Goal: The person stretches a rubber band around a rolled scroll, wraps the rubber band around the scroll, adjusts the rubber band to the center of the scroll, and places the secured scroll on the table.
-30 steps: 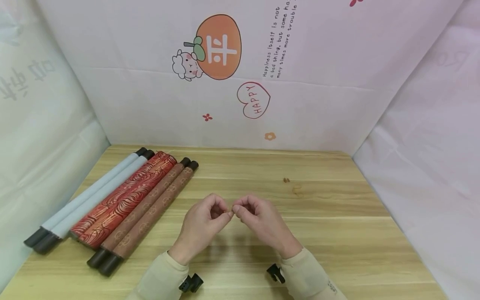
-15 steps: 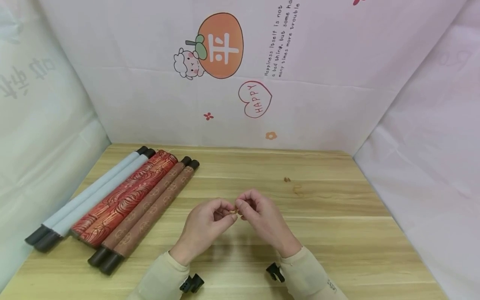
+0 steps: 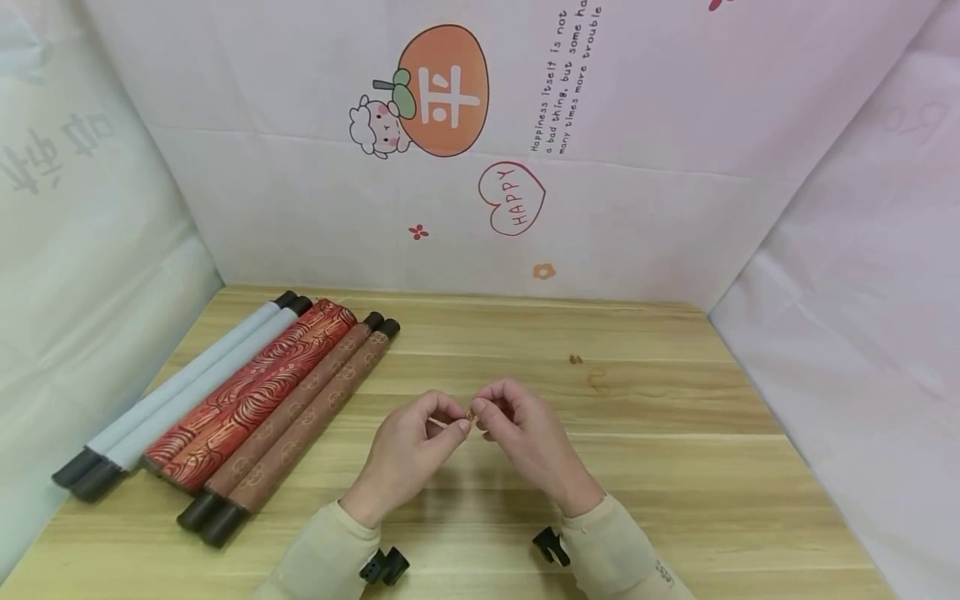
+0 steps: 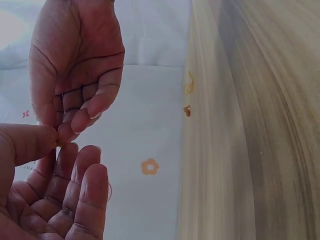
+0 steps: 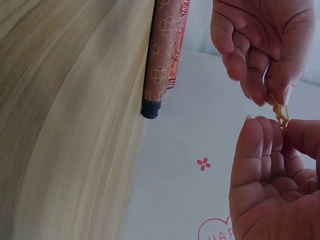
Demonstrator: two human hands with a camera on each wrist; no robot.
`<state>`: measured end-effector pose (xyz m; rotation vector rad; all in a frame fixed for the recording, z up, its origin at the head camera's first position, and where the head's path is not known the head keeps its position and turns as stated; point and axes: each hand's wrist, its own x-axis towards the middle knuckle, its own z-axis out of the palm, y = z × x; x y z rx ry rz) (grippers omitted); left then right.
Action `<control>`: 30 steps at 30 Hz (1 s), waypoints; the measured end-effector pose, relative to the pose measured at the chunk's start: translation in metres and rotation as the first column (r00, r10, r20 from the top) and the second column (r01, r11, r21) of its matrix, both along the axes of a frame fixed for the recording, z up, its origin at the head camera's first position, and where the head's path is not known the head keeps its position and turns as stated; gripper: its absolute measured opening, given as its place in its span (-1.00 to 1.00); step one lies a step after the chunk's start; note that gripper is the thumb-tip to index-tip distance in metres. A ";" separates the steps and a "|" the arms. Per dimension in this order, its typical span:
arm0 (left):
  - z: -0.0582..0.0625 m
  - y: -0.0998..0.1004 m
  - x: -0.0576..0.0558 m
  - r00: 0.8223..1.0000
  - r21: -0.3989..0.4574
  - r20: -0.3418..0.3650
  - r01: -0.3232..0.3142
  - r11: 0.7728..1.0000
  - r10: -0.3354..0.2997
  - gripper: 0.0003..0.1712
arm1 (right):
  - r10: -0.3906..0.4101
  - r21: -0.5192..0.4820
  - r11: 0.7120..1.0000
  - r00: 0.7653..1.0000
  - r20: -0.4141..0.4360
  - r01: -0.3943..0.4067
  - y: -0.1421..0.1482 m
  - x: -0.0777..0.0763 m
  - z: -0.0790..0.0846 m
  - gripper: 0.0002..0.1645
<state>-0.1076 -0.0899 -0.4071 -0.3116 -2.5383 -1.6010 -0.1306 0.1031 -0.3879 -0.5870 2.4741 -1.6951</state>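
Note:
Above the middle of the table, my left hand point(image 3: 405, 446) and right hand point(image 3: 532, 442) meet fingertip to fingertip. Between them is a small yellow rubber band point(image 5: 280, 115), twisted into a knotted clump. Thumb and forefinger of each hand pinch one end of it. In the right wrist view a short knotted stretch shows between the fingertips; in the left wrist view the fingers hide nearly all of it. The other fingers of both hands are loosely bent. Beyond the right hand lie a loose looped rubber band point(image 3: 597, 381) and a small brown clump point(image 3: 575, 359).
Rolled scrolls lie slanted along the left of the wooden table point(image 3: 675, 500): a pale blue pair point(image 3: 195, 375), a red patterned pair point(image 3: 255, 392) and a brown pair point(image 3: 307, 417) with dark end knobs. White printed cloth point(image 3: 637, 225) walls the back and both sides.
The right fingertips have shifted slightly up and away from the left ones, and more of the rubber band shows between them. The scrolls and the pieces on the table stay put.

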 end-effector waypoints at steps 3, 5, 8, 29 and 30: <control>0.001 -0.001 0.000 0.999 0.060 0.033 0.014 0.998 -0.016 -0.95 | -0.001 -0.007 1.000 1.000 0.009 0.002 0.000 0.000 0.000 -0.76; 0.002 -0.001 0.000 0.997 0.128 0.066 0.023 0.991 -0.032 -0.95 | 0.001 -0.006 1.000 1.000 0.007 -0.001 0.000 0.000 -0.001 -0.76; 0.004 -0.001 0.000 0.994 0.257 0.097 0.028 0.966 -0.054 -0.91 | 0.018 0.005 1.000 1.000 -0.011 -0.018 0.000 0.001 -0.001 -0.79; 0.004 0.000 0.000 0.995 0.255 0.054 0.065 0.965 -0.081 -0.74 | -0.016 -0.068 0.998 1.000 0.012 0.017 -0.004 0.003 0.000 -0.79; 0.003 0.000 0.000 0.995 0.249 0.054 0.067 0.966 -0.083 -0.73 | -0.019 -0.077 0.997 1.000 0.016 0.021 -0.004 0.004 0.000 -0.80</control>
